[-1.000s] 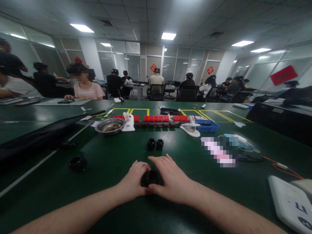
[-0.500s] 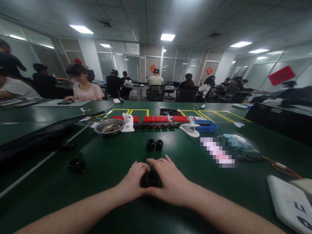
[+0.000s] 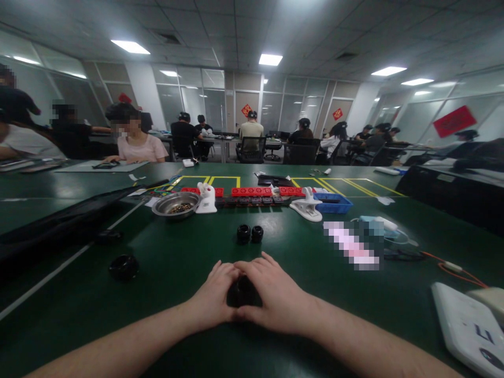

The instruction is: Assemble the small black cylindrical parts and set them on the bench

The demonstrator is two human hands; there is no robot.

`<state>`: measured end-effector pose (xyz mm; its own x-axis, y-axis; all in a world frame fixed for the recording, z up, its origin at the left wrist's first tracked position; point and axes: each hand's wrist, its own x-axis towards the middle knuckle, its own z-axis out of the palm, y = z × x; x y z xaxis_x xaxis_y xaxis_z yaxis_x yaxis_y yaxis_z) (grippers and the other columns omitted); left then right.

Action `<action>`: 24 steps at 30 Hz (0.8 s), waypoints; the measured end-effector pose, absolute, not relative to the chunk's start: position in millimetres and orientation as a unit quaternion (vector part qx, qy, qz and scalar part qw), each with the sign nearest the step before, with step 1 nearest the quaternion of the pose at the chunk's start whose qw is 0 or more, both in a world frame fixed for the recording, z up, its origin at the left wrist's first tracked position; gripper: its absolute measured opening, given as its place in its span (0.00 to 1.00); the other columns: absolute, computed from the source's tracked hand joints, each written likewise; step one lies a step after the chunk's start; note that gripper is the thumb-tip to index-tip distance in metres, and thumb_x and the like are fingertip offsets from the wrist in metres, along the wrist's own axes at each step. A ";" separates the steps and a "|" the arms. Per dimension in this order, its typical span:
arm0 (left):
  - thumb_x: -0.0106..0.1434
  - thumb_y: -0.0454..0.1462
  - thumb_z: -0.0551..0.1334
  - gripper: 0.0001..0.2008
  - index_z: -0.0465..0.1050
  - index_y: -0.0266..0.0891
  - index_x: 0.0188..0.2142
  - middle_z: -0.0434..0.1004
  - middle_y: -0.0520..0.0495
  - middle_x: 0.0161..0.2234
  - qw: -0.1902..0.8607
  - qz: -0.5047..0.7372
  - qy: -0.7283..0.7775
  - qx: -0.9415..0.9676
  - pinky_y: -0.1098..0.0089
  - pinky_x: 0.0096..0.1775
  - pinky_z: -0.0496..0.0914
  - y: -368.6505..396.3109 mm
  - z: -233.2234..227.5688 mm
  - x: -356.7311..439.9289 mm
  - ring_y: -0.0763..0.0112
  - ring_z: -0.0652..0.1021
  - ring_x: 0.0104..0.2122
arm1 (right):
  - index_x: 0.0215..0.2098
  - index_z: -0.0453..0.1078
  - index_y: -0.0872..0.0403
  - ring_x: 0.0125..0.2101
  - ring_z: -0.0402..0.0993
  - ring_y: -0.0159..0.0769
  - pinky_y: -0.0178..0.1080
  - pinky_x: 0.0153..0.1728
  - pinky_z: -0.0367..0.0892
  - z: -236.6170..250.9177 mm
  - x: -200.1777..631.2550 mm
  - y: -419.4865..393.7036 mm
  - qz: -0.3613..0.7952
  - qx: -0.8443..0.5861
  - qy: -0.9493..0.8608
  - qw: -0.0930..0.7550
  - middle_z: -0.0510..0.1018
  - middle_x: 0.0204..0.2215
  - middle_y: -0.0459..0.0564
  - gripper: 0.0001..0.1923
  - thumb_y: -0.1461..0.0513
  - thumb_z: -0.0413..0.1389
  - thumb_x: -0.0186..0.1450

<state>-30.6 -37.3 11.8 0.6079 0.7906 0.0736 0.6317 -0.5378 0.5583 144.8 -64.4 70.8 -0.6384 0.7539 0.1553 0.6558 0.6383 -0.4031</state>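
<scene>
Both hands rest on the green table (image 3: 177, 273) near its front edge, wrapped around one small black round part (image 3: 242, 294). My left hand (image 3: 214, 294) cups its left side. My right hand (image 3: 273, 294) covers its right side and top, fingertips meeting those of the left hand. Only a dark sliver of the part shows between them. Two more black round parts (image 3: 250, 233) stand side by side a little farther back. A wider black ring (image 3: 124, 266) lies off to the left.
A metal bowl (image 3: 176, 205), white clips (image 3: 207, 198), red and black blocks (image 3: 255, 192) and a blue tray (image 3: 334, 203) line the table's middle. A white device (image 3: 468, 331) sits at the right front, cables (image 3: 444, 262) behind it. People sit at tables beyond.
My right hand's fingers have closed further over the black part, meeting the left hand's fingertips and hiding most of it. Everything else stays put.
</scene>
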 end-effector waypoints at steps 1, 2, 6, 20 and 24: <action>0.43 0.48 0.66 0.32 0.62 0.43 0.48 0.65 0.44 0.48 0.247 0.153 0.407 0.866 0.46 0.55 0.41 -37.1 12.5 -30.8 0.54 0.63 0.50 | 0.51 0.56 0.54 0.45 0.63 0.42 0.51 0.53 0.45 69.2 143.9 -63.8 0.148 -0.405 -0.889 0.157 0.69 0.45 0.53 0.31 0.55 0.59 0.51; 0.43 0.48 0.66 0.33 0.61 0.43 0.49 0.64 0.44 0.49 0.248 0.146 0.402 0.869 0.46 0.55 0.41 -36.7 13.2 -31.1 0.54 0.62 0.51 | 0.50 0.57 0.55 0.44 0.64 0.42 0.50 0.52 0.46 67.9 143.2 -63.1 0.138 -0.413 -0.887 0.154 0.70 0.44 0.54 0.31 0.55 0.59 0.52; 0.45 0.44 0.65 0.29 0.63 0.43 0.48 0.64 0.46 0.50 0.263 0.126 0.396 0.871 0.47 0.55 0.39 -33.9 13.4 -32.7 0.54 0.61 0.52 | 0.50 0.57 0.57 0.41 0.65 0.41 0.45 0.48 0.55 70.6 145.0 -61.0 0.134 -0.399 -0.898 0.127 0.71 0.41 0.54 0.27 0.63 0.58 0.53; 0.43 0.48 0.66 0.24 0.67 0.40 0.38 0.67 0.46 0.41 0.232 0.176 0.430 0.855 0.49 0.53 0.49 -39.1 13.2 -28.0 0.55 0.66 0.45 | 0.46 0.61 0.57 0.38 0.65 0.41 0.44 0.41 0.59 63.6 138.8 -65.2 0.128 -0.420 -0.885 0.153 0.71 0.38 0.53 0.24 0.57 0.58 0.53; 0.42 0.45 0.66 0.23 0.68 0.41 0.38 0.67 0.47 0.39 0.224 0.177 0.434 0.855 0.49 0.53 0.49 -38.8 11.4 -27.8 0.57 0.67 0.43 | 0.48 0.58 0.56 0.41 0.65 0.39 0.43 0.46 0.56 63.3 140.3 -65.3 0.147 -0.377 -0.903 0.147 0.70 0.40 0.52 0.24 0.66 0.54 0.53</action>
<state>-27.8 -38.8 11.4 0.5613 0.8205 0.1085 0.6615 -0.5236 0.5369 140.3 -65.3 63.3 -0.6723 0.7238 0.1554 0.6371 0.6725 -0.3766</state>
